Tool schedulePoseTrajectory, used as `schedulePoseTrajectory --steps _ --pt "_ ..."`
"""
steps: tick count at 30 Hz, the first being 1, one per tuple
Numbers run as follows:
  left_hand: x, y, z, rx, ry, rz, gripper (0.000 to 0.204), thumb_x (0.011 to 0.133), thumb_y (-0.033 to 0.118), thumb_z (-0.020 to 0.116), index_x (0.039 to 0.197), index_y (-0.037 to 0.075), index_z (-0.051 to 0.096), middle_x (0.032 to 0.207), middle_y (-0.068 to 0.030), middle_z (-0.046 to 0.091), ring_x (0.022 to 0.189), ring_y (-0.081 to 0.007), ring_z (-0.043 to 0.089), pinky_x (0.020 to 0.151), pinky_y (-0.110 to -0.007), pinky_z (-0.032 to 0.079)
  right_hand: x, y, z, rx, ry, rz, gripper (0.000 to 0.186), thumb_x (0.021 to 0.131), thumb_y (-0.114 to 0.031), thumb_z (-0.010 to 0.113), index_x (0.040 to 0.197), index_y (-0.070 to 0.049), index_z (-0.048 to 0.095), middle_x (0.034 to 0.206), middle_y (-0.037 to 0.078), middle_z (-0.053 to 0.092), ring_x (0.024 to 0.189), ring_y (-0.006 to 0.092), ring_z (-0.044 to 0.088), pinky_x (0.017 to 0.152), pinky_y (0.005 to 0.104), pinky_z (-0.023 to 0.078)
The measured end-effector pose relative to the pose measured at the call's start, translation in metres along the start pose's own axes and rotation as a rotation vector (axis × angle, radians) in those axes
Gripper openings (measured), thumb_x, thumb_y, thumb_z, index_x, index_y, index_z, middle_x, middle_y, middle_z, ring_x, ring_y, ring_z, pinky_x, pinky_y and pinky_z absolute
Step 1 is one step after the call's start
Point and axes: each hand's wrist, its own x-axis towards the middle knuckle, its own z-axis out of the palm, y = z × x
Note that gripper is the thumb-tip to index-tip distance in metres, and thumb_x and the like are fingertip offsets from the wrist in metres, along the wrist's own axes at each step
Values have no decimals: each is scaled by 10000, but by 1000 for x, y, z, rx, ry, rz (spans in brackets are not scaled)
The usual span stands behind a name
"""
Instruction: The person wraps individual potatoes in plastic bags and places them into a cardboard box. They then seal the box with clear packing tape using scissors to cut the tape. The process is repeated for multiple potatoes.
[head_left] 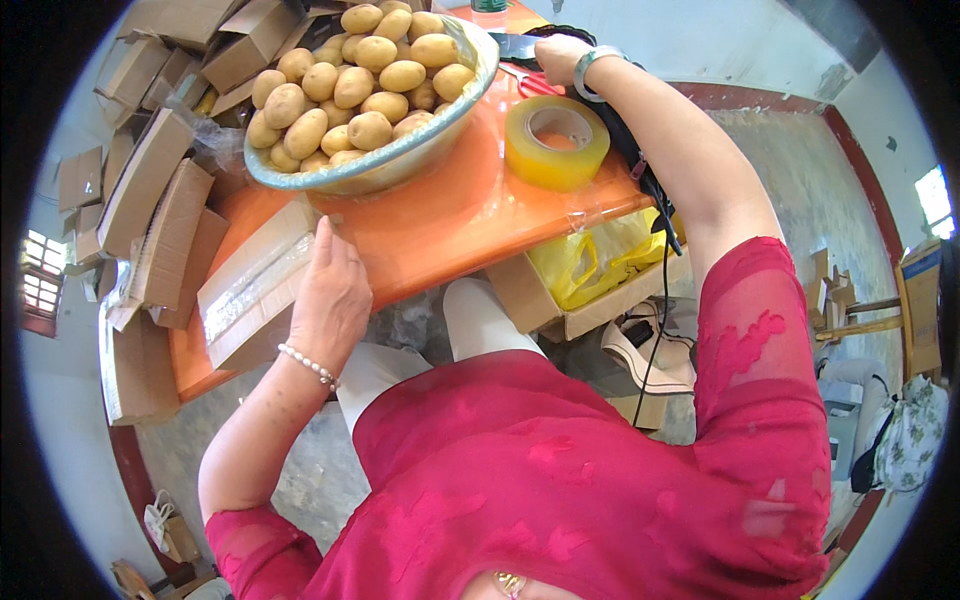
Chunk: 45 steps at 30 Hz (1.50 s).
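My left hand (330,290) grips the end of a long taped cardboard box (250,280) at the table's edge, index finger stretched upward. At the top right, my right hand (562,58) is closed on a knife (518,46), beside red-handled scissors (532,82). A large blue-rimmed basin (420,140) heaped with potatoes (355,85) sits between my hands on the orange table (440,240). Right of the basin lies a yellow tape roll (530,160), with black straps and a cord by its right side.
Stacked cardboard boxes (150,200) crowd the left. An open carton (560,320) with a yellow bag (590,260) is under the table, near pale shoes (650,360). A bottle (490,10) stands behind the basin. At the right are wooden furniture (915,300) and a floral bag (905,450).
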Motion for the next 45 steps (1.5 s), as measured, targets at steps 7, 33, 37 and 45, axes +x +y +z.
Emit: schedulePoseTrajectory --steps 7,33,37,45 --pt "-2 2 10 -181 176 -57 355 834 147 496 1139 -14 579 983 -149 607 1031 -275 557 1134 -437 261 21 20 46 -80 -206 149 246 715 -104 673 951 -52 718 999 159 688 942 301 671 751 388 545" --pt "0 -11 13 -458 349 -130 337 735 154 672 1023 -14 617 807 -96 594 868 -241 591 1046 -469 379 26 -13 -27 94 -118 188 270 682 -110 678 913 30 682 857 253 659 809 359 669 702 414 543" --pt "1 -8 11 -540 340 -161 324 732 163 691 1004 2 619 794 -87 593 873 -236 591 1077 -476 338 12 21 -41 598 16 395 174 719 -142 709 733 30 686 661 160 647 572 241 622 500 394 471" --pt "-3 -3 -1 -584 324 -204 375 738 190 721 1043 16 591 842 -95 614 937 -252 591 1081 -479 317 -152 13 -86 1320 309 318 400 801 -247 685 1107 3 629 860 69 665 659 107 607 556 252 487"
